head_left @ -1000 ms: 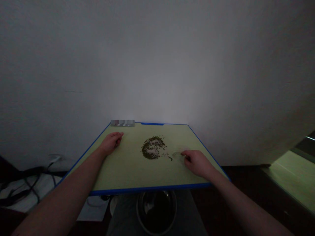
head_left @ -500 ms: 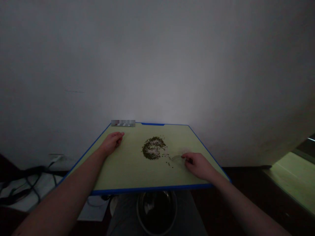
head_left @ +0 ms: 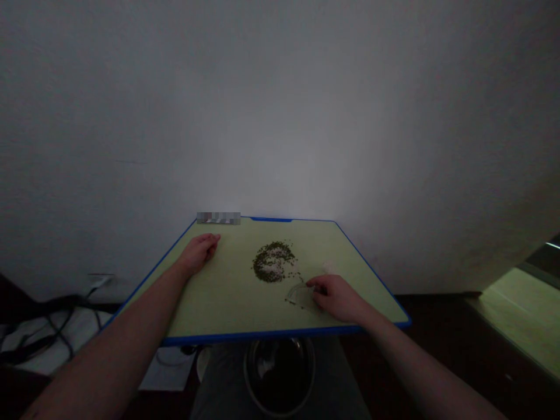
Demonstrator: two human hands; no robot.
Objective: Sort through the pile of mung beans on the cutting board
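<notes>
- Broadly, the pale-topped table (head_left: 219, 309) with its blue edge bore the mixed pile and both hands, and a metal bowl (head_left: 263, 366) sat below its near edge, its dark contents impossible to make out.
- The right hand (head_left: 339, 297) grasped a clear curved tool between thumb and fingers; it had shifted left and nearer the near edge since the previous frame.
- The left hand (head_left: 199, 254), about where it was before, lay on the left of the table with fingers curled; whether they closed on anything, I could not tell.
- The mixed pile (head_left: 270, 267), dark green and pale bits, lay mid-table, largely unparted; most of the sorting seemed left.
- The clear curved tool (head_left: 301, 293) lay near the pile's lower right, farther left than in the earlier view.
- A pale patch (head_left: 329, 267) beyond the right hand showed more plainly than before, perhaps a portion set apart.
- Smallest, a few loose dark bits (head_left: 292, 303) now lined the tool's near side.
</notes>
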